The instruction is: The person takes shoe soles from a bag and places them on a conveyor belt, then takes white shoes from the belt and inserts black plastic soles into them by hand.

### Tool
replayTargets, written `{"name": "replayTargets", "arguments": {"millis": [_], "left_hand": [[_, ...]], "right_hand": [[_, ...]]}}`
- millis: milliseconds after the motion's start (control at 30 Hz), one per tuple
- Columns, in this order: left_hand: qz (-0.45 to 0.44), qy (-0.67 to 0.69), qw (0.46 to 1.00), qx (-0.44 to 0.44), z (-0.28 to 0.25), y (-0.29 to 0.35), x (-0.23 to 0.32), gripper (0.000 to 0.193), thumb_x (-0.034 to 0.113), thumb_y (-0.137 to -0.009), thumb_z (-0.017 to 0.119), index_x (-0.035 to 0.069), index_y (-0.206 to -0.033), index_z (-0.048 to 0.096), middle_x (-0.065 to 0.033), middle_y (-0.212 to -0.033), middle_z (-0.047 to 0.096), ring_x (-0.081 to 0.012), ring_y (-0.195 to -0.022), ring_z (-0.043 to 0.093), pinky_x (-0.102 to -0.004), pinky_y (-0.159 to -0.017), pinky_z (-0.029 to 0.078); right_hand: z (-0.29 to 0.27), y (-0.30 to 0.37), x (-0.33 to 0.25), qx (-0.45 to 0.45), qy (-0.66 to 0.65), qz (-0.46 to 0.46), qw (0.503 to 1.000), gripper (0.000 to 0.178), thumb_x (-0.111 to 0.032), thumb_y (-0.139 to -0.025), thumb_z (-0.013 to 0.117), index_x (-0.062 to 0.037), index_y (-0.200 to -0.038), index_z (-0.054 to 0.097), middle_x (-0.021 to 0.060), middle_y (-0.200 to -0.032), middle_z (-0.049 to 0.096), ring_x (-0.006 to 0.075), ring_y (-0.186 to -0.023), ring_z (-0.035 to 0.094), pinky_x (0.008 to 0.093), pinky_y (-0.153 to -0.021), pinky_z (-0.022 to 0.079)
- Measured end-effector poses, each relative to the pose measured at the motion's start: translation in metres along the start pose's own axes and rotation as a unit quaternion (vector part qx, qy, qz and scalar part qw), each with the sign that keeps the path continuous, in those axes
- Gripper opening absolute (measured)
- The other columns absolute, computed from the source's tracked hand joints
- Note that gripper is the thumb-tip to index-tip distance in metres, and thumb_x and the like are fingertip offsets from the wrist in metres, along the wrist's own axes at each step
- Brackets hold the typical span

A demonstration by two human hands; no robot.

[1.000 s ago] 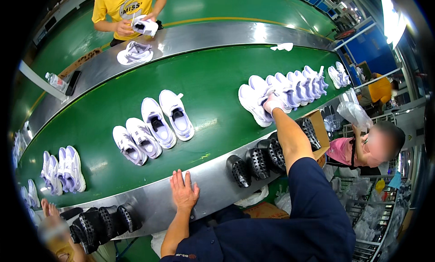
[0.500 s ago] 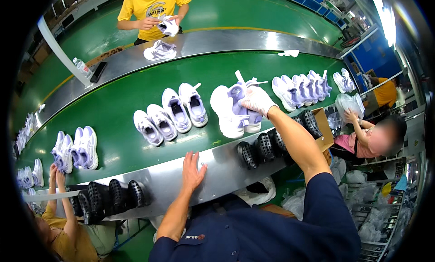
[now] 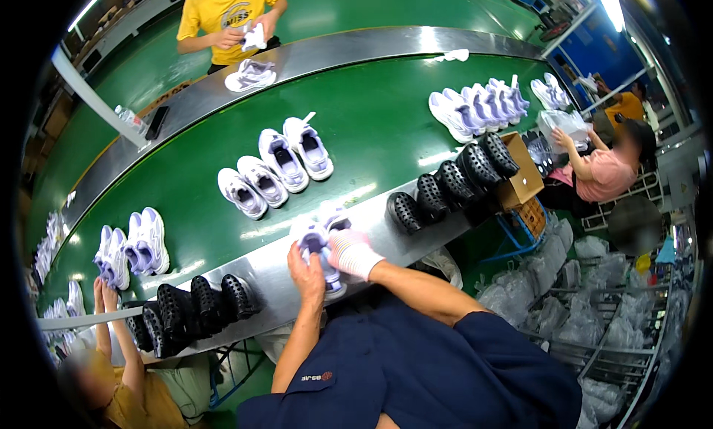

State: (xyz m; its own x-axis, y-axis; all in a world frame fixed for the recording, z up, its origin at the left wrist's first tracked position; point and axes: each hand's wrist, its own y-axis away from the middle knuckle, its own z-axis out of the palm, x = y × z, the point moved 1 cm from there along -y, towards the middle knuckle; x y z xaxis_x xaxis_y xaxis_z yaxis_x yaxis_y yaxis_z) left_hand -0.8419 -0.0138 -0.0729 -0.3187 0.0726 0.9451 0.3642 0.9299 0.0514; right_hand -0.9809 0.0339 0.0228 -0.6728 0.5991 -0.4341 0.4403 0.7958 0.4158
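Our left hand (image 3: 306, 269), bare, and our right hand (image 3: 353, 252), in a white glove, meet on a white-and-lilac sneaker (image 3: 318, 245) at the steel bench edge (image 3: 260, 277), roughly 6 o'clock of the green belt (image 3: 371, 125). Left fingers curl round the shoe's near side, pinching it. Right fingers wrap it from the 3 o'clock side; under the glove we cannot tell how tightly they press. A second shoe of the pair (image 3: 336, 220) lies just beside, at 1 o'clock, touching or nearly so.

On the belt at 11 o'clock of our hands: four white sneakers (image 3: 275, 165) in a slanted row, close together. At 2 o'clock, well apart: a tight row of sneakers (image 3: 479, 106), then one more pair (image 3: 551, 93) near the rim. At 9 o'clock: two pairs (image 3: 134, 245) side by side.

On the steel edge, black soles (image 3: 453, 184) stand on edge at 2 o'clock, next to a cardboard box (image 3: 520, 178). More black soles (image 3: 193, 310) at 8 o'clock.

A person in a yellow shirt (image 3: 226, 10) at 12 o'clock across the belt holds a shoe (image 3: 254, 37), another shoe (image 3: 251, 76) lying before them. A person in pink (image 3: 598, 175) at 3 o'clock. Another person's raised hands (image 3: 104, 295) at 8 o'clock.
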Motion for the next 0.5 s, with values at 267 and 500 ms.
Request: {"name": "replayTargets", "arguments": {"millis": [267,500], "left_hand": [[-0.076,0.092,0.992,0.049,-0.05,0.014,0.001,0.049,0.004,-0.087,0.065,-0.003,-0.134,0.055,-0.017,-0.137,0.057,-0.0311,-0.131,0.051,-0.0424,-0.111,0.04],[0.245,-0.138,0.959,0.032,-0.075,0.014,0.106,0.033,-0.004,-0.083,0.061,-0.001,-0.116,0.064,-0.0188,-0.12,0.065,-0.0374,-0.121,0.057,-0.0464,-0.107,0.043]], "right_hand": [[-0.055,0.092,0.112,0.362,-0.122,0.029,0.924,0.031,-0.025,-0.088,0.071,-0.004,-0.111,0.065,0.0208,-0.095,0.066,0.0404,-0.094,0.064,0.0479,-0.082,0.051],[-0.116,0.093,0.252,0.435,0.186,0.185,0.862,0.063,-0.035,-0.084,0.079,0.0007,-0.13,0.057,0.0213,-0.12,0.064,0.0398,-0.11,0.06,0.0474,-0.096,0.051]]}}
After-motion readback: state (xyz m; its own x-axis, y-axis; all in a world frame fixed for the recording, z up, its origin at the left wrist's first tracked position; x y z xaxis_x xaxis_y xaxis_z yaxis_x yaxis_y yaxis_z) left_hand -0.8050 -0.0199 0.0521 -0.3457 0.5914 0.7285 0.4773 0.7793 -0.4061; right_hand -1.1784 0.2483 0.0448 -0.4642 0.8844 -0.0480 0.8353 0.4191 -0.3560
